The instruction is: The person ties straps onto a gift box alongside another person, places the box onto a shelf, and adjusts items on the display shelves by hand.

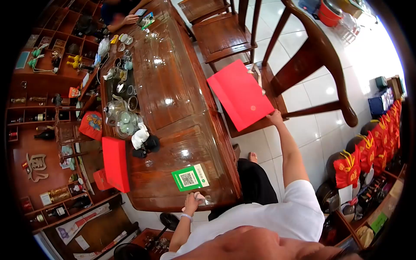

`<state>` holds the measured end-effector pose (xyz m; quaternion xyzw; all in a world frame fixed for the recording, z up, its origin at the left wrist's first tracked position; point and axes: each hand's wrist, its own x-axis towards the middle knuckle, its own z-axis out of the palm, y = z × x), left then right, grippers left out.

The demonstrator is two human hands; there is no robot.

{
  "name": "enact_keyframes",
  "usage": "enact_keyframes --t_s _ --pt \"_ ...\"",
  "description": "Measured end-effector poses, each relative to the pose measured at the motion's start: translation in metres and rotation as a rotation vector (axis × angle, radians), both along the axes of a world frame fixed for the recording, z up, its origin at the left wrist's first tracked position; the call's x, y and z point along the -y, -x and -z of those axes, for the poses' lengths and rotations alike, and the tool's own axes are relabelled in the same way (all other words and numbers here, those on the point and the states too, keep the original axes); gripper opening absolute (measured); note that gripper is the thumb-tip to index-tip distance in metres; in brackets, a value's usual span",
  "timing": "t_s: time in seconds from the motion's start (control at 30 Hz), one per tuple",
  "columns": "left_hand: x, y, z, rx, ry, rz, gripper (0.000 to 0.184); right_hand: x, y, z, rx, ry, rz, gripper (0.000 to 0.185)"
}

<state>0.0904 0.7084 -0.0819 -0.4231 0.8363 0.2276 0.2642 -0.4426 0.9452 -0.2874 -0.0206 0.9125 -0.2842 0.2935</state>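
Note:
My right hand [275,118] grips the lower right corner of a flat red gift bag [240,96] with pale ribbon handles and a small gold emblem. The bag lies tilted over the seat of a wooden armchair [303,65]. At the table's near edge, my left hand [190,203] is closed around a small pale pink, crumpled cloth [199,196]. Just beyond that hand a green and white QR code card [190,177] lies on the wooden table [169,95].
A red box [115,164] stands at the table's left edge, near a black and white object [143,138]. Glass teaware [123,117] lines the left side. A co-worker's hand [130,19] is at the far end. Red pouches [349,169] fill the right shelf.

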Motion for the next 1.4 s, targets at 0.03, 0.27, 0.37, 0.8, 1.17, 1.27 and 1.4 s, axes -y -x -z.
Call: enact_keyframes --t_s 0.03,0.27,0.37,0.8,1.17,1.27,1.4 --pt "-0.001 0.001 -0.001 -0.012 0.012 0.0 0.045 0.004 0.007 0.003 0.0 -0.015 0.012 0.078" --pt "-0.001 -0.001 0.002 -0.01 -0.032 -0.062 0.045 0.015 0.031 0.06 0.133 0.043 0.041 0.051" --pt "-0.001 0.0 0.0 -0.015 -0.016 -0.06 0.045 0.019 0.024 0.055 0.271 0.025 0.035 0.034" --pt "0.0 0.006 -0.007 -0.067 -0.034 -0.025 0.049 0.006 -0.052 -0.129 -0.557 0.291 -0.117 0.022" --pt "0.005 -0.014 0.015 -0.336 -0.033 -0.005 0.05 -0.06 -0.218 -0.351 -0.989 0.302 -0.397 0.012" --pt "-0.008 -0.022 0.009 -0.648 -0.267 -0.379 0.044 -0.066 -0.289 -0.396 -1.086 0.381 -0.5 0.011" --pt "-0.032 -0.055 -0.009 -0.836 -0.747 -0.887 0.045 -0.057 -0.381 -0.427 -1.111 0.471 -0.682 0.011"
